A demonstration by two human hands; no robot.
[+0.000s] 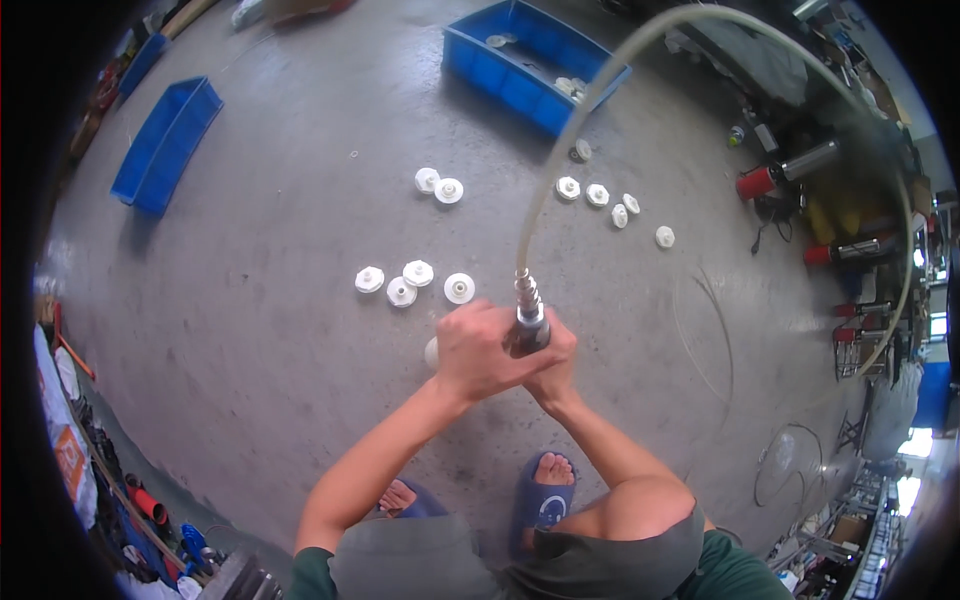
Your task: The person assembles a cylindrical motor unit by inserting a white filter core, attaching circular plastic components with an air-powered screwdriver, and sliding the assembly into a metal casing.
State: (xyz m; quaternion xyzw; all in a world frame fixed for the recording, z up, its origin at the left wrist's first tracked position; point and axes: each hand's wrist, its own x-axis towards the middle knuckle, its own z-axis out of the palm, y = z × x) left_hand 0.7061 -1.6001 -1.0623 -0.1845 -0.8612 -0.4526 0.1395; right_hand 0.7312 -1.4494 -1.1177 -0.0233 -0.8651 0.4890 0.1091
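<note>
Between my two hands stands a dark cylindrical air tool, upright, with a silver fitting and spring guard on top. My left hand is closed against its left side, its thumb lying across the near side of the tool. My right hand wraps it from the right. The tool's lower end is hidden below the hands. A white round part peeks out beside my left hand; whether it is held or lies on the floor, I cannot tell. Just beyond lie several white ribbed plastic discs, one of them showing its hub.
A pale hose arches from the tool over to the right. More white discs lie ahead. One blue bin holding white parts stands far ahead, another blue bin at left. Red-and-silver tools lie at right.
</note>
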